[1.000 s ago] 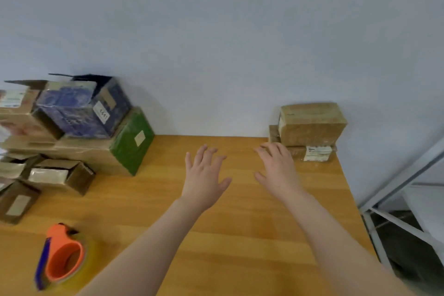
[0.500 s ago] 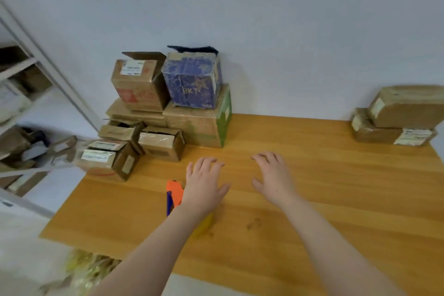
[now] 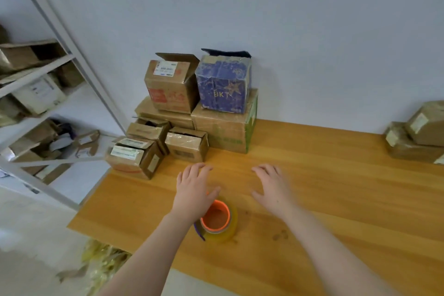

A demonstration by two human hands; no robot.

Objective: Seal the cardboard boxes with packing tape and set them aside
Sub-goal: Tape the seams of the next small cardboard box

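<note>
A pile of cardboard boxes stands at the table's back left: a brown box with open flaps, a blue box marked BKT, a large box with a green side beneath it, and three small brown boxes in front. Two taped boxes are stacked at the right edge. A roll of clear tape on an orange dispenser lies near the table's front. My left hand hovers open just above and left of the tape, partly hiding it. My right hand is open over bare wood.
The wooden table meets a pale wall behind. A grey metal shelf rack with more boxes and scraps stands to the left. Yellowish plastic wrapping lies on the floor below the table's front left corner.
The view has swung left, bringing the box pile toward the middle and pushing the taped boxes to the right edge. Both open hands now hover nearer the tape roll.
</note>
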